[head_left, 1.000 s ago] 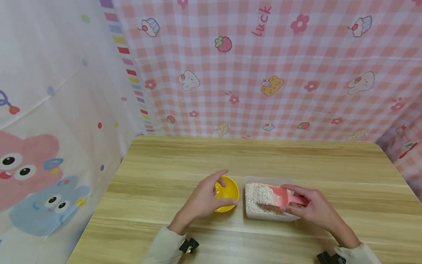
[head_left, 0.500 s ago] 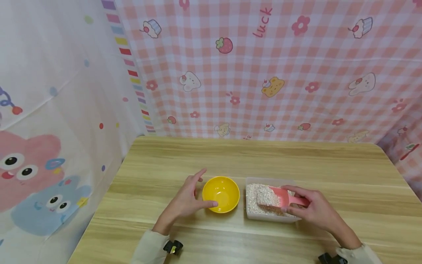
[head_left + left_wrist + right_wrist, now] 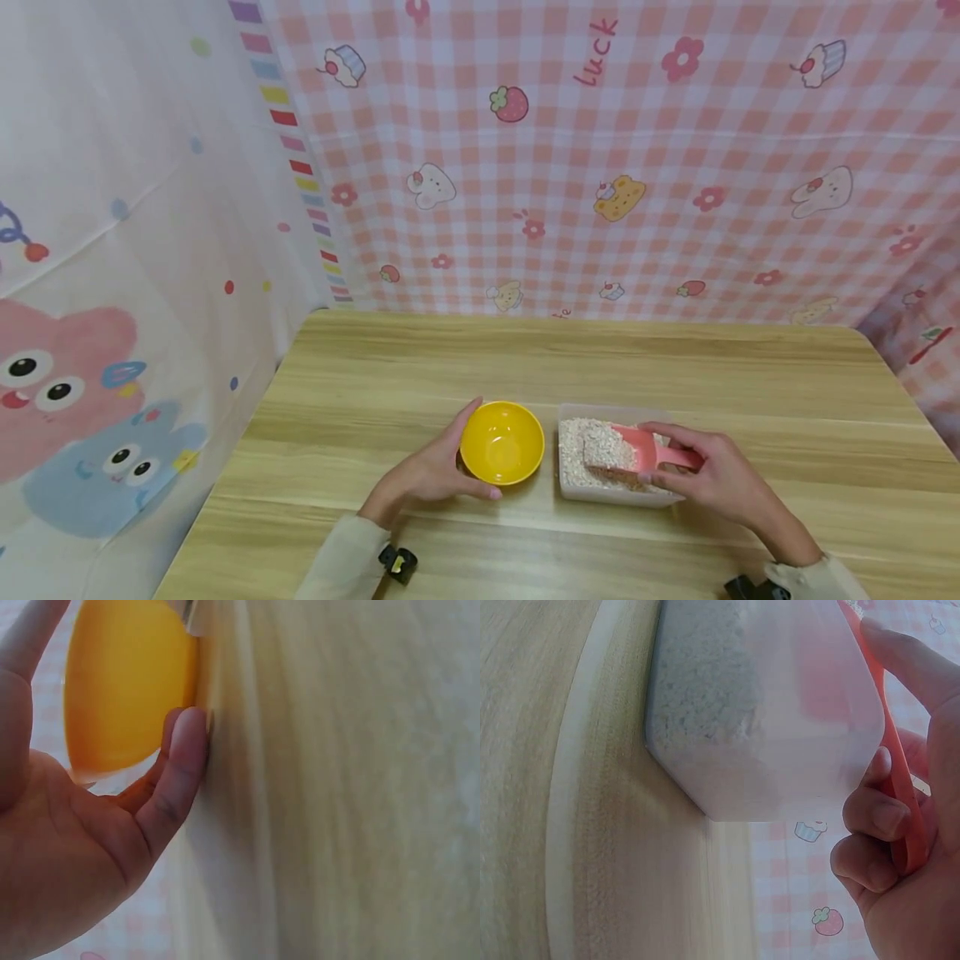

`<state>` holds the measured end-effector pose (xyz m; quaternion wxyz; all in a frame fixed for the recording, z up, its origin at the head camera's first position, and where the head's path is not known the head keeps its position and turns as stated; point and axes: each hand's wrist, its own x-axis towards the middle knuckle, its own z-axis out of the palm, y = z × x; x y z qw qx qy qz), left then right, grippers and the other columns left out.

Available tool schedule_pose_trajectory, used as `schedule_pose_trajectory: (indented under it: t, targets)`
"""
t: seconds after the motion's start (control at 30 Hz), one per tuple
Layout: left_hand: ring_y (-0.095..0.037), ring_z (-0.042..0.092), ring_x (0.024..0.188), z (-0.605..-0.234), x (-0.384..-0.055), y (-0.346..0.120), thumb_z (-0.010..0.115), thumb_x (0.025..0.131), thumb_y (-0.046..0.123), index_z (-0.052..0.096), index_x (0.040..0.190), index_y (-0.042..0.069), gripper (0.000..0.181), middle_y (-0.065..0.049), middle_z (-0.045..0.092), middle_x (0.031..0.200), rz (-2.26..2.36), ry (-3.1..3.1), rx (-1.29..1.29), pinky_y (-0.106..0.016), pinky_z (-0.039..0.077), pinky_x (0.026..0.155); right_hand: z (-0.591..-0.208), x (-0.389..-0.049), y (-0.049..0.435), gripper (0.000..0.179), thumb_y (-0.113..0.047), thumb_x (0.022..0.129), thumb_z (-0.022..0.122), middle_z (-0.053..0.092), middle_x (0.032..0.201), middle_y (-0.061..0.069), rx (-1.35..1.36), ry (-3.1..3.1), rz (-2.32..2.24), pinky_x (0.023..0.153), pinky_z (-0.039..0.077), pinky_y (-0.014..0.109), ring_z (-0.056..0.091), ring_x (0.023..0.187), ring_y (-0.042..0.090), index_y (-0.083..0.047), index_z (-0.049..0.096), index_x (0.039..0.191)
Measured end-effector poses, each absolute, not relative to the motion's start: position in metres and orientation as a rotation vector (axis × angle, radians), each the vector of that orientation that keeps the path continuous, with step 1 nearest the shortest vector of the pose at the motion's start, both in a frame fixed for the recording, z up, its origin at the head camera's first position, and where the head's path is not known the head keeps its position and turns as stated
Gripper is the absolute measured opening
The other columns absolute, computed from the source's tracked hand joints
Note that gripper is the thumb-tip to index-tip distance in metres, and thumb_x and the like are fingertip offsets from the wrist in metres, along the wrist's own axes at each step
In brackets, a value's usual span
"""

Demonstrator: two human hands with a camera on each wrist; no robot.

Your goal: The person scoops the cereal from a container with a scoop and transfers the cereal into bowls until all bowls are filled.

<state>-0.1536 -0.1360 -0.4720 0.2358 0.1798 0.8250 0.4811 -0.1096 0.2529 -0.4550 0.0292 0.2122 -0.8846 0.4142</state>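
Note:
In the head view a yellow bowl (image 3: 504, 446) stands on the table, nothing inside it. My left hand (image 3: 435, 467) cups its left side, thumb along the near side and fingers round the far left. The left wrist view shows fingers (image 3: 176, 772) curled low against the outside of the bowl (image 3: 124, 682). My right hand (image 3: 708, 475) grips the handle of a pink scoop (image 3: 643, 448). Heaped with oat flakes, the scoop lies over a translucent plastic box (image 3: 611, 496) of oats (image 3: 573, 450). In the right wrist view several fingers wrap the handle (image 3: 904, 802).
The box stands just right of the bowl, with a narrow gap between them. Both are on a wood-grain table (image 3: 450, 358). Behind it hangs a pink checked cloth (image 3: 480, 167); a white printed cloth (image 3: 187, 250) hangs at the left.
My left hand drew back leftward off the top of the bowl, then came in round its left side. The scoop came up filled with oats; the right hand has barely moved.

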Motion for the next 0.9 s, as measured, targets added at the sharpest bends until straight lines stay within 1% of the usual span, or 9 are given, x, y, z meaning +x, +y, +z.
schedule_pose_trajectory:
  t: [0.17, 0.27, 0.47, 0.57, 0.73, 0.9]
  targets:
    - [-0.030, 0.030, 0.145, -0.474, -0.155, -0.131, 0.090, 0.072, 0.035, 0.001, 0.160, 0.020, 0.126, -0.012, 0.022, 0.163, 1.316, 2.273, 0.477, -0.055, 0.022, 0.118, -0.455, -0.110, 0.253, 0.051, -0.016, 0.081, 0.083, 0.036, 0.061, -0.016, 0.656, -2.727, 1.278, 0.044, 0.036, 0.020, 0.035, 0.054, -0.003, -0.013, 0.065, 0.128]
    - [-0.030, 0.032, 0.144, -0.475, -0.155, -0.129, 0.090, 0.072, 0.036, 0.002, 0.160, 0.024, 0.125, -0.010, 0.023, 0.163, 1.323, 2.265, 0.459, -0.055, 0.022, 0.118, -0.455, -0.110, 0.253, 0.051, -0.016, 0.080, 0.083, 0.037, 0.061, -0.016, 0.658, -2.728, 1.276, 0.044, 0.036, 0.020, 0.035, 0.054, -0.003, -0.012, 0.065, 0.128]
    - [-0.028, 0.034, 0.143, -0.477, -0.156, -0.125, 0.090, 0.072, 0.037, 0.004, 0.159, 0.029, 0.123, -0.007, 0.025, 0.162, 1.326, 2.253, 0.441, -0.054, 0.022, 0.118, -0.455, -0.110, 0.253, 0.052, -0.017, 0.079, 0.084, 0.050, 0.066, -0.012, 0.648, -2.744, 1.275, 0.045, 0.039, 0.022, 0.039, 0.056, -0.001, -0.010, 0.065, 0.128]
    - [-0.028, 0.034, 0.143, -0.478, -0.156, -0.124, 0.089, 0.072, 0.038, 0.005, 0.159, 0.032, 0.121, -0.008, 0.026, 0.162, 1.318, 2.262, 0.438, -0.054, 0.023, 0.117, -0.455, -0.110, 0.252, 0.052, -0.017, 0.079, 0.084, 0.054, 0.068, -0.011, 0.642, -2.749, 1.279, 0.046, 0.040, 0.022, 0.040, 0.056, -0.001, -0.009, 0.065, 0.128]
    - [-0.029, 0.035, 0.142, -0.479, -0.156, -0.122, 0.089, 0.072, 0.037, 0.006, 0.159, 0.031, 0.120, -0.009, 0.026, 0.161, 1.321, 2.267, 0.453, -0.055, 0.024, 0.117, -0.454, -0.111, 0.252, 0.052, -0.017, 0.079, 0.084, 0.053, 0.067, -0.011, 0.639, -2.753, 1.286, 0.045, 0.040, 0.022, 0.041, 0.056, 0.000, -0.009, 0.065, 0.127]
    - [-0.028, 0.036, 0.141, -0.479, -0.156, -0.121, 0.089, 0.072, 0.040, 0.008, 0.159, 0.034, 0.119, -0.007, 0.027, 0.161, 1.324, 2.264, 0.451, -0.055, 0.025, 0.116, -0.453, -0.112, 0.252, 0.052, -0.017, 0.080, 0.084, 0.051, 0.065, -0.012, 0.645, -2.755, 1.286, 0.045, 0.039, 0.022, 0.040, 0.055, -0.001, -0.009, 0.065, 0.127]
